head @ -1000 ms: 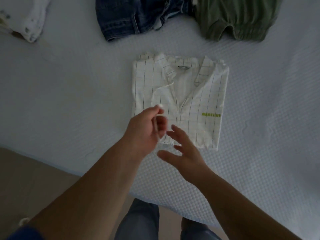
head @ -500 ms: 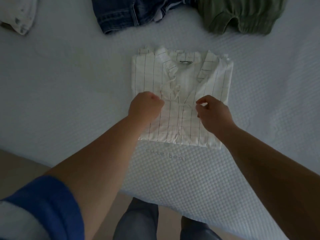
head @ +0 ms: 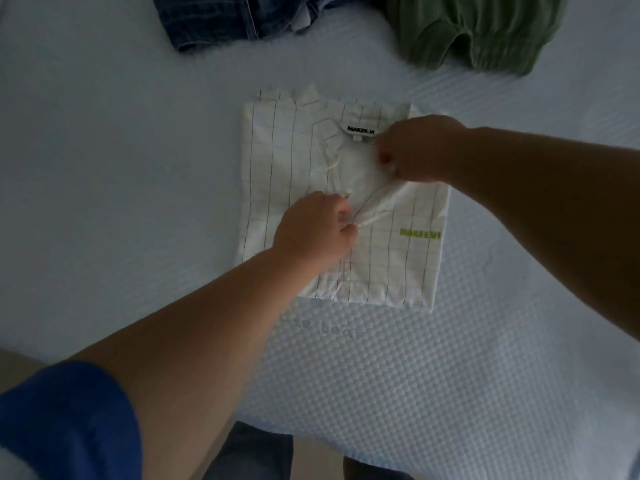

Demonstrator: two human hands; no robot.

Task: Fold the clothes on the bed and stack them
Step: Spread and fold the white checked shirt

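A folded white shirt (head: 284, 168) with thin dark grid lines lies flat on the white bed (head: 104, 202), its collar label up and a lime logo at its lower right. My left hand (head: 315, 233) rests on the shirt's middle and pinches a thin white tie string at the placket. My right hand (head: 415, 150) sits near the collar, fingers curled, pinching the shirt's neckline fabric and pulling it taut. Blue jeans (head: 221, 19) and a green garment (head: 478, 32) lie crumpled at the far edge.
The bed's near edge (head: 346, 441) runs along the bottom, with my legs in jeans (head: 249, 452) below it. A blue sleeve (head: 62, 420) covers my left upper arm.
My right hand moved up from the shirt's middle to the collar, stretching the neckline. My left hand stayed near the placket. The view moved closer.
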